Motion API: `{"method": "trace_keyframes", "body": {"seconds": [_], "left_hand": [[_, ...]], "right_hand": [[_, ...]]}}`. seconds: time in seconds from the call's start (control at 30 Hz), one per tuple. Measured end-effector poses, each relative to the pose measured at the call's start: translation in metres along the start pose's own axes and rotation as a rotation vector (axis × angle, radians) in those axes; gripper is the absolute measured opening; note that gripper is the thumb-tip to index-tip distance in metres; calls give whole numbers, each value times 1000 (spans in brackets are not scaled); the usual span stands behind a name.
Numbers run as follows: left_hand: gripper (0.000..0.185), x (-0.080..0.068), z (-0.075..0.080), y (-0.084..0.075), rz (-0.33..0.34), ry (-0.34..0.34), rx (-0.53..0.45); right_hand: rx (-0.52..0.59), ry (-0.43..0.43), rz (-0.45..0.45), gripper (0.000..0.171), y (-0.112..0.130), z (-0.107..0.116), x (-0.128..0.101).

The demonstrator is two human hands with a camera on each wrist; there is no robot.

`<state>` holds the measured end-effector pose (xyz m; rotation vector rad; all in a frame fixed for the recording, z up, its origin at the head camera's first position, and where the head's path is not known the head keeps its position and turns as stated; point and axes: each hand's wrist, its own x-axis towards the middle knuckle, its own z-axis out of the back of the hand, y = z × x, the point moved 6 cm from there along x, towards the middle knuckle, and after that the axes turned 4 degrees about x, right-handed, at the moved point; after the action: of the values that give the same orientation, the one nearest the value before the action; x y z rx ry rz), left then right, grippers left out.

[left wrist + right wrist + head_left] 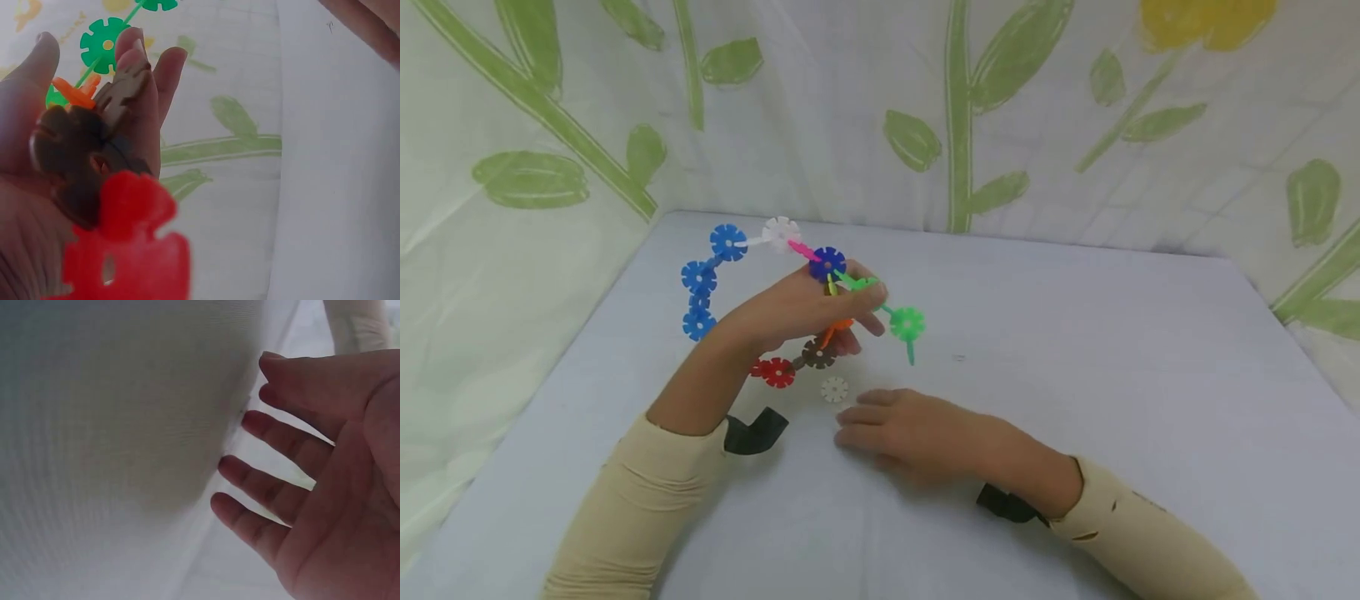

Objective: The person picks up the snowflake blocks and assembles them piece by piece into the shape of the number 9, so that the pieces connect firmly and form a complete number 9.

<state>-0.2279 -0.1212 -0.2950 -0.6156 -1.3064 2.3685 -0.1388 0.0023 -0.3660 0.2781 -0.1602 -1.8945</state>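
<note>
The left hand (pixel 808 304) grips the chain of snowflake discs (pixel 820 267) mid-length, lifted above the table (pixel 1075 350) so both ends hang free. The right hand (pixel 917 433) rests flat, fingers straight, empty, just near of a loose white disc (pixel 834 389).

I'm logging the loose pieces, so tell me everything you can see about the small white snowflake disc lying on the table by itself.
The white snowflake disc is a small, flat, round piece that looks like plastic, with a notched rim and a small centre hole. It lies flat on the pale table, joined to nothing. It sits just in front of the red disc and brown disc at the end of the chain held by the left hand. The right hand rests open just beside it; its fingertips are close, but contact cannot be told.
</note>
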Motion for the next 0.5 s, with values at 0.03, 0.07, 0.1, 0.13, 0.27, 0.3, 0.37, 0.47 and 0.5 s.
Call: {"method": "trace_keyframes", "body": {"seconds": [0.03,0.07,0.1,0.13,0.27,0.3,0.37,0.47,0.5], "left_hand": [[51,1,0,1,8,-1,-2],[52,1,0,2,17,-1,-4],[52,1,0,3,27,-3,-3],[53,2,0,4,36,-4,-6],[53,1,0,5,56,-6,-10],[53,1,0,5,59,-7,-11],[53,1,0,5,62,-8,-5],[55,0,1,6,73,-13,11],[55,0,1,6,73,-13,15]], "right_hand": [[-17,-14,1,41,1,1,0],[-38,-26,1,37,1,2,0],[-58,-33,-4,33,0,3,-1],[-73,-37,-15,30,-1,5,-2],[-27,0,-120,24,-14,9,-7],[11,15,-155,24,-18,10,-9],[87,47,-218,26,-26,11,-14],[152,80,-281,22,-36,13,-19],[164,89,-296,21,-38,14,-20]]}}
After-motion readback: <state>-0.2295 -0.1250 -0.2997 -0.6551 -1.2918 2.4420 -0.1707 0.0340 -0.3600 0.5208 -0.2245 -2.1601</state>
